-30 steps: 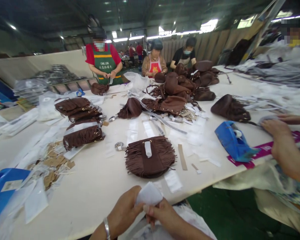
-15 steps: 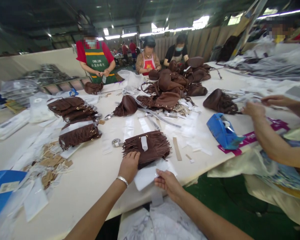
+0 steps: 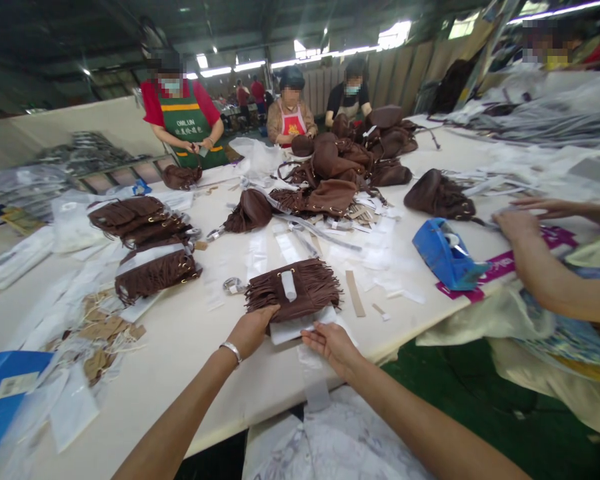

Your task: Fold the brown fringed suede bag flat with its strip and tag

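Observation:
A dark brown fringed bag (image 3: 307,297) lies on the table in front of me, with eyelets and a small white wrapped piece on top. My left hand (image 3: 254,325) grips its near left corner, the thumb on top and the fingers hidden below. Under the bag's near edge, a white sheet (image 3: 285,332) sticks out. My right hand (image 3: 327,340) pinches the sheet's near right part between thumb and fingers. From beside that hand a clear plastic strip (image 3: 314,380) hangs over the table edge.
Finished-looking fringed bags (image 3: 155,270) are stacked left, near cardboard tags (image 3: 105,327). A heap of brown bags (image 3: 330,167) lies at the far middle. A blue tape dispenser (image 3: 445,257) stands right, close to a co-worker's hands (image 3: 520,223). Other people stand across the table.
The white sheet has gone farther under the bag. My left hand has shifted from the bag's top to its near left corner. My right hand has moved slightly up and left.

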`<state>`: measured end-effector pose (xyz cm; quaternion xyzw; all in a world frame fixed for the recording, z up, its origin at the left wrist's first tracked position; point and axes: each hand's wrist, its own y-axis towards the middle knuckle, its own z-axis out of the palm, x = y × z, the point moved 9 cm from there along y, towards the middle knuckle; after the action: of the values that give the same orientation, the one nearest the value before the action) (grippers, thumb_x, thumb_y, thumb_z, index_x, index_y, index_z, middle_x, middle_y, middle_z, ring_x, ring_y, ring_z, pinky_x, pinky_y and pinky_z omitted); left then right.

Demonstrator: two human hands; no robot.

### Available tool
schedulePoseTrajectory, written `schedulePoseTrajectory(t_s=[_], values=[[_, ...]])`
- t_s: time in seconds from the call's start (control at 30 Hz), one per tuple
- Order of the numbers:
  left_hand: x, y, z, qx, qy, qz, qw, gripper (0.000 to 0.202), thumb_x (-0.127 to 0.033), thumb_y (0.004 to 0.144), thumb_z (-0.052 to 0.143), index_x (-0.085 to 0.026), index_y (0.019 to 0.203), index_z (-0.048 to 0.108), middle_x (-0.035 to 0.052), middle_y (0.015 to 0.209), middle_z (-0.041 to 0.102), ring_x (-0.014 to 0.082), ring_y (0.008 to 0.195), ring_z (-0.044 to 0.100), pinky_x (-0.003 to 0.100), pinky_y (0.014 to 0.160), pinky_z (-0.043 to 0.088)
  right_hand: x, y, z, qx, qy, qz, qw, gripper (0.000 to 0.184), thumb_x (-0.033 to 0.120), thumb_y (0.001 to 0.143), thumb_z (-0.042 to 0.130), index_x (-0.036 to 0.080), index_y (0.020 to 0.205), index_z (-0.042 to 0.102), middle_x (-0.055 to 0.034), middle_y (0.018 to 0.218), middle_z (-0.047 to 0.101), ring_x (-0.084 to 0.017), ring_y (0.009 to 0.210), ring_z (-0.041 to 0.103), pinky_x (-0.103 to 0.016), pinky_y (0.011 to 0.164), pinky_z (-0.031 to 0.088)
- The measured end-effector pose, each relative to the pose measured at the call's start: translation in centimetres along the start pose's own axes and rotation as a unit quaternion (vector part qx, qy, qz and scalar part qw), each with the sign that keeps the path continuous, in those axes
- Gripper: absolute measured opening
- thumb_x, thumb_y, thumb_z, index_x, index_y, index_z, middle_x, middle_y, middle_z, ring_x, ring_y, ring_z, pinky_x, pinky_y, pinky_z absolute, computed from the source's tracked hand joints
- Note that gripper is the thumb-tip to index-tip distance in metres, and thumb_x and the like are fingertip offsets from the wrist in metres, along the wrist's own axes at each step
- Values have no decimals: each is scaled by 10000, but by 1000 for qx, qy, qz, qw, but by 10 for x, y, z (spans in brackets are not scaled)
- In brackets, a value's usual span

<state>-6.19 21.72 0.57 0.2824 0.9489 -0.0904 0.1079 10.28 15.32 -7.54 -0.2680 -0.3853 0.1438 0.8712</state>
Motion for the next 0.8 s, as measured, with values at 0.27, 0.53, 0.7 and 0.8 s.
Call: schedulePoseTrajectory(t_s=[0.27, 0.53, 0.7, 0.8], values=[[-33, -4, -34, -8, 30, 61, 998, 618, -85, 789, 500, -155, 1400, 436, 124, 1466, 467, 260, 1350, 436, 475, 1138, 349, 1, 2, -3, -22, 2, 5, 1000, 129, 152, 869, 584, 154, 782, 489, -70, 710, 672, -194, 758, 720, -340, 752, 610], [-76, 18, -19, -64, 37, 107, 991, 487, -275, 928, 484, -128, 1389, 433, 147, 1379, 554, 247, 1236, 553, 424, 1035, 481, -2, -3, -7, -26, 17, -14, 999, 222, 245, 784, 688, 177, 812, 479, -41, 730, 660, -198, 772, 713, -342, 763, 605], [-73, 4, 15, -95, 68, 137, 984, 487, -236, 951, 425, -165, 1432, 384, 154, 1488, 429, 257, 1371, 417, 487, 1102, 415, -1, 1, -8, -30, 29, -22, 999, 217, 213, 761, 673, 184, 794, 461, -34, 746, 658, -192, 737, 710, -363, 772, 604], [-72, -3, 25, -99, 81, 133, 983, 553, -185, 941, 405, -159, 1481, 288, 151, 1537, 347, 255, 1425, 322, 494, 1130, 379, 0, 4, -7, -25, 27, -19, 999, 206, 195, 763, 659, 182, 795, 456, -37, 751, 658, -187, 717, 709, -368, 777, 600]])
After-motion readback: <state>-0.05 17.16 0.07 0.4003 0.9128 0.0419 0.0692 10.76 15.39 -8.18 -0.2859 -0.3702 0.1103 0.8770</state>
